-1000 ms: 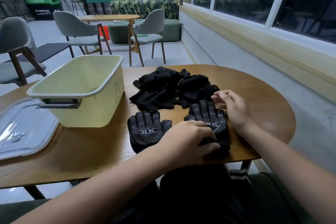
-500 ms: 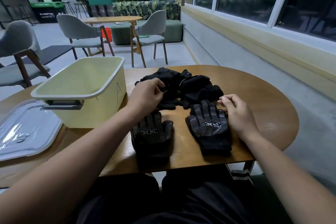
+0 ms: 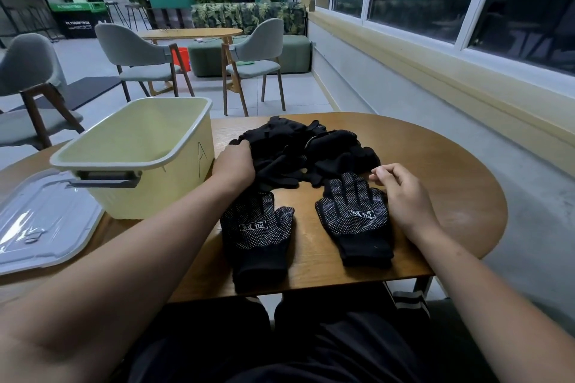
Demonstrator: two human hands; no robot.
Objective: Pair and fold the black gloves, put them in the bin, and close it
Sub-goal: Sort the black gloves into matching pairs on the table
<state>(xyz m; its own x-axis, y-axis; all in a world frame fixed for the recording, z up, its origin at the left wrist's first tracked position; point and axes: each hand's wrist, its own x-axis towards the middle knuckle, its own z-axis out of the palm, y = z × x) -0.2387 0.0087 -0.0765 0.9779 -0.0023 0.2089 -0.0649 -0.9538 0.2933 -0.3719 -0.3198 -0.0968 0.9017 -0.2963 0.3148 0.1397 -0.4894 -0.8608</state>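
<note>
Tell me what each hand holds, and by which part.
The left hand grips the pile at its left edge. The right hand holds nothing, resting beside a flat glove.

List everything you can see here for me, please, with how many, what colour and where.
table: one, brown wood, before the person.
bin: one, pale yellow, lidless, table's left.
lid: one, clear, grey-rimmed, left of the bin.
dotted gloves: two, black, flat, apart, near edge.
glove pile: one, black, behind the dotted gloves.
chairs: three, grey, beyond the table.
far table: one, wood, between chairs.
sofa: one, green, far back.
left hand: one, grips the glove pile's left side.
right hand: one, loosely curled, beside the right dotted glove.
</note>
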